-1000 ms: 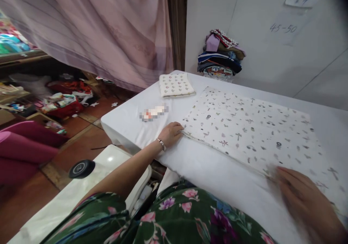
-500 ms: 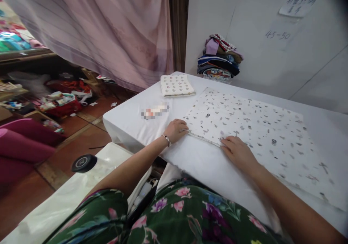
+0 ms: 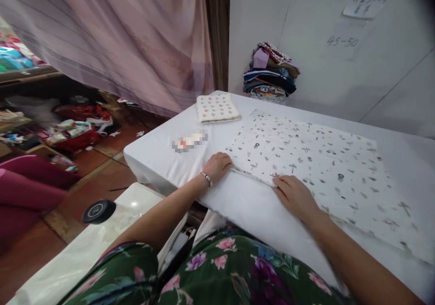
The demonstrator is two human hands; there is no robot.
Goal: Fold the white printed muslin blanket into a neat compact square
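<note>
A white cloth (image 3: pixel 316 164) printed with small grey shapes lies flat on the white-covered table (image 3: pixel 159 153). My left hand (image 3: pixel 219 165) rests at its near left corner, fingers curled onto the edge; a bracelet is on that wrist. My right hand (image 3: pixel 294 194) lies on the near edge a little to the right, fingers pressed together on the hem. Whether either hand pinches the cloth or only presses it down is unclear.
A small folded cloth (image 3: pixel 217 108) with hearts lies at the table's far left. A stack of folded clothes (image 3: pixel 272 76) stands against the wall. A white appliance with a black knob (image 3: pixel 98 210) sits at my left. Clutter covers the floor beyond.
My right hand slid left along the cloth's near edge, from the right end to close beside my left hand. The left hand stayed at the corner.
</note>
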